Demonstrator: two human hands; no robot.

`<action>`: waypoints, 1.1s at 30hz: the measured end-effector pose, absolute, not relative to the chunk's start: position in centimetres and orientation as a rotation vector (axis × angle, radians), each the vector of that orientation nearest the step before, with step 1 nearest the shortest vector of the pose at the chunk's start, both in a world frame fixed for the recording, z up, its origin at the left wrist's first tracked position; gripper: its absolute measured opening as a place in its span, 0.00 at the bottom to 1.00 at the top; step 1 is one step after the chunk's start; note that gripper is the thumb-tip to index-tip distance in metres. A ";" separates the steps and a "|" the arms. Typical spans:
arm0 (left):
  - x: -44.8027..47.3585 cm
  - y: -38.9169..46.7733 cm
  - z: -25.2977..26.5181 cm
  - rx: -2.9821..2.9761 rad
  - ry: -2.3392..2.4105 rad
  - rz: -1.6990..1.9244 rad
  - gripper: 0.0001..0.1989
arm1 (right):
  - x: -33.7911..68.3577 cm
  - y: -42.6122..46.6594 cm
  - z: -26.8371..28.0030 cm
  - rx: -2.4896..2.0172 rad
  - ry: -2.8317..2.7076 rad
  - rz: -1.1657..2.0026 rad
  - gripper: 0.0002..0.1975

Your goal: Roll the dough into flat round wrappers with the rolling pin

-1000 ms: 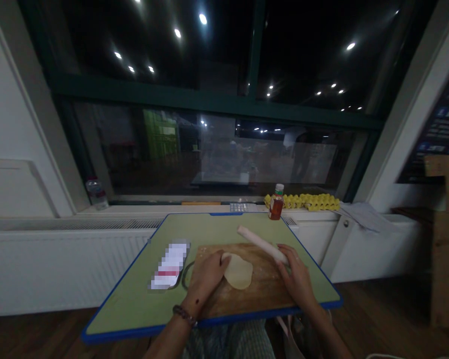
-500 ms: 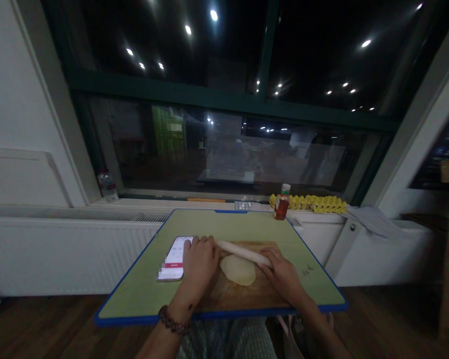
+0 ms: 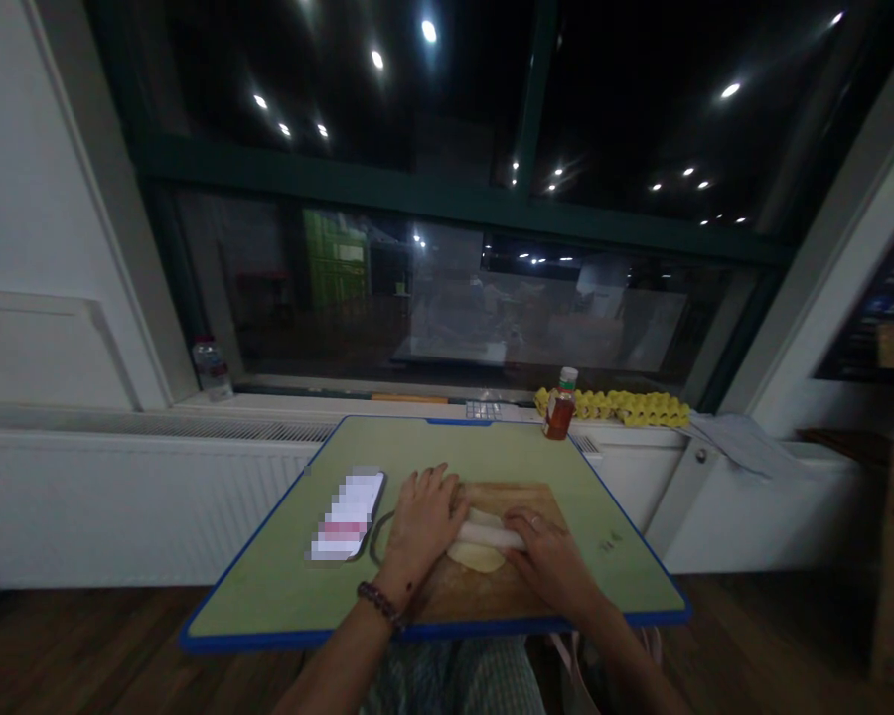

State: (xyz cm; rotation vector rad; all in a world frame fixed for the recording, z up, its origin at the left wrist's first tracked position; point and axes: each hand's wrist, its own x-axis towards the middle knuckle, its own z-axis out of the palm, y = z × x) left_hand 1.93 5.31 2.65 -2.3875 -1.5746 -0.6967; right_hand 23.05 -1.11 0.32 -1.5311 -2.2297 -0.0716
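A pale rolling pin (image 3: 488, 533) lies across a flat round of dough (image 3: 478, 558) on a wooden cutting board (image 3: 507, 598). My left hand (image 3: 426, 521) rests over the pin's left end, fingers pointing forward, and hides that end. Around the right end, my right hand (image 3: 547, 554) is closed, thumb on the near side. Dough shows on both the near and far sides of the pin. Left of my left hand, a phone (image 3: 349, 516) with a lit screen lies on the table. A dark loop (image 3: 374, 541) shows at the board's left side.
The green folding table (image 3: 268, 586) has a blue rim. A bottle of red sauce (image 3: 560, 405) stands at its back right corner. Behind, the windowsill holds a yellow egg tray (image 3: 618, 405) and a water bottle (image 3: 213, 369). A white radiator (image 3: 119, 506) runs below the window.
The rolling pin has moved nearer to me, onto the dough, and lies more level. My left hand has shifted right, away from the phone, uncovering it. My right hand has come slightly closer.
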 end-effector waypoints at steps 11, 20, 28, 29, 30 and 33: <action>1.4 5.2 1.6 -2.514 -1.609 -0.571 0.20 | 19.5 1.4 2.4 -1.678 -2.159 -0.364 0.15; 1.9 4.9 2.0 -2.516 -1.642 -0.381 0.25 | 19.7 3.9 -1.4 -1.581 -2.302 -0.510 0.20; 3.7 7.2 1.5 -2.569 -1.804 -0.444 0.30 | 20.0 3.8 -1.7 -1.590 -2.328 -0.533 0.22; 3.7 7.1 1.4 -2.556 -1.814 -0.455 0.29 | 19.9 3.9 -1.4 -1.624 -2.326 -0.484 0.22; 3.7 6.8 1.4 -2.543 -1.819 -0.464 0.29 | 19.7 3.9 -1.0 -1.663 -2.319 -0.431 0.22; 3.5 5.7 1.5 -2.518 -1.809 -0.473 0.26 | 19.3 3.6 -0.1 -1.756 -2.285 -0.306 0.23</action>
